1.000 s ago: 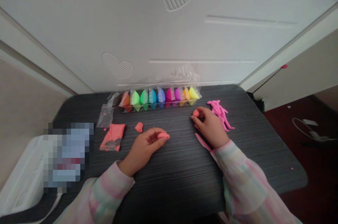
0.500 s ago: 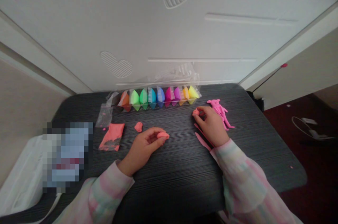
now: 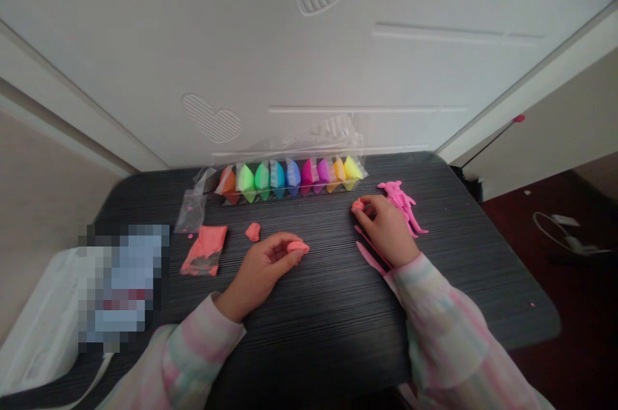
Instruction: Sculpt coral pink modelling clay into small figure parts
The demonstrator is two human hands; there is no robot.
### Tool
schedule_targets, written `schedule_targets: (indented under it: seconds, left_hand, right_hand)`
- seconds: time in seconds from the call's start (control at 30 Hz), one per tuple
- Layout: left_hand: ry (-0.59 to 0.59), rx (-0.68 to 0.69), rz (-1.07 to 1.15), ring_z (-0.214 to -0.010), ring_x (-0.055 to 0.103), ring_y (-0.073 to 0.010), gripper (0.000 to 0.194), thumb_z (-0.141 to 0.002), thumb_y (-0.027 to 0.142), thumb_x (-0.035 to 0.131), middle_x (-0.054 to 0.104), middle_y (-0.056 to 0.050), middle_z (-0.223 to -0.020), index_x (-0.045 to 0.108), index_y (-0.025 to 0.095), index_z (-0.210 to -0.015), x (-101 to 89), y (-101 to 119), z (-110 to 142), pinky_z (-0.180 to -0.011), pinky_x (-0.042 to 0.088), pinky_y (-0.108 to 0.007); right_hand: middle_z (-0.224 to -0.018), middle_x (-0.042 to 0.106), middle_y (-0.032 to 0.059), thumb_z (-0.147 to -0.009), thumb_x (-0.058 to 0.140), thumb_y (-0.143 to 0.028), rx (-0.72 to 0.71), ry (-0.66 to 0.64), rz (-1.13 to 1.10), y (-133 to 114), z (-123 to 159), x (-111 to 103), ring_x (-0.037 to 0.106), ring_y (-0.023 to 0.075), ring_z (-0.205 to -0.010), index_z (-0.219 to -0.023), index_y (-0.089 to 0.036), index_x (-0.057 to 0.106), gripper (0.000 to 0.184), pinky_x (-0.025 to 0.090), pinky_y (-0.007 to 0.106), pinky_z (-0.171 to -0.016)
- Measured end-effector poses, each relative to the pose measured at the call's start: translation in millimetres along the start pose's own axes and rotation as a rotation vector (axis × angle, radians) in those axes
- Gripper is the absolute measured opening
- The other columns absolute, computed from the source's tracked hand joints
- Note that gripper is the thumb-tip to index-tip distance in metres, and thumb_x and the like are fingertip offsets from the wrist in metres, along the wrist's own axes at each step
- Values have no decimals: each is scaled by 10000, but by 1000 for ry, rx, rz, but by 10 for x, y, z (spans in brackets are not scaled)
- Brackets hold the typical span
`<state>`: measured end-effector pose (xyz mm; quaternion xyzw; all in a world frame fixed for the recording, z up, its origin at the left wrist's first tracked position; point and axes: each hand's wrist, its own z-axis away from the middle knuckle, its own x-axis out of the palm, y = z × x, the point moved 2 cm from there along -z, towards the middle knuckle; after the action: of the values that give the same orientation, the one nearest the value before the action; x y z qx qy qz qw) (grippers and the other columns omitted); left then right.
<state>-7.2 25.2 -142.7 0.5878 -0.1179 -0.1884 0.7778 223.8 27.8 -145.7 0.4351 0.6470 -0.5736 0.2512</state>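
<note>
My left hand (image 3: 263,265) rests on the dark table (image 3: 313,307), its fingers closed on a flat coral-pink clay piece (image 3: 298,246). My right hand (image 3: 386,230) pinches a small coral clay ball (image 3: 358,205) at its fingertips. A pink clay figure (image 3: 403,204) lies just right of that hand. Two thin pink clay strips (image 3: 369,255) lie under and beside the right wrist. A loose coral clay lump (image 3: 253,231) sits to the left of my left hand.
A row of coloured clay packets (image 3: 290,178) in clear wrap lines the table's far edge. A coral clay bag (image 3: 205,250) and an empty clear bag (image 3: 192,212) lie at the left. A white door stands behind; a blurred-out item is at the lower left.
Both hands stay nearly still; the right hand with the small ball has shifted very slightly. The view has moved a little.
</note>
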Motion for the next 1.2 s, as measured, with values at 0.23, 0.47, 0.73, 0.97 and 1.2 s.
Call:
schedule_targets:
  seconds: [0.23, 0.47, 0.73, 0.97, 1.2]
  left_hand:
    - [2, -7, -7, -672, 561, -111, 134, -715, 261, 623, 634, -1, -761, 611, 168, -811, -1, 5, 1, -680, 448, -232]
    - [-1, -10, -45, -660, 553, -106, 148, -714, 274, 618, 634, -3, -767, 611, 162, -811, -12, -5, -4, -668, 447, -221]
    - [18, -35, -116, -670, 560, -115, 200, -699, 318, 608, 634, -3, -763, 609, 166, -828, -23, 9, -16, -669, 452, -217]
    - [17, -17, -181, -679, 578, -131, 219, -693, 364, 602, 634, 0, -738, 619, 182, -814, -45, 20, -35, -680, 465, -228]
    - [69, -62, -188, -654, 583, -135, 264, -643, 392, 617, 657, -16, -785, 620, 180, -800, -43, 21, -53, -678, 480, -242]
  right_hand:
    - [-867, 633, 81, -737, 583, -281, 6, -11, 3, 6, -3, 4, 577, 207, -732, -948, -153, 581, 247, 454, 344, -680]
    - [-836, 624, 65, -753, 536, -260, 23, 40, -39, -51, -1, -45, 549, 187, -686, -897, -168, 578, 176, 434, 323, -653]
    - [-828, 613, 40, -736, 576, -374, 173, 269, -64, 155, -95, -415, 504, 140, -627, -888, -170, 572, 255, 414, 284, -624]
    - [-868, 637, 60, -711, 570, -418, 336, 382, -64, 737, -205, -698, 487, 130, -597, -894, -155, 587, 321, 403, 288, -612]
    - [-812, 652, 47, -692, 587, -392, 330, 303, -66, 1047, -319, -524, 512, 142, -608, -830, -167, 605, 265, 395, 284, -602]
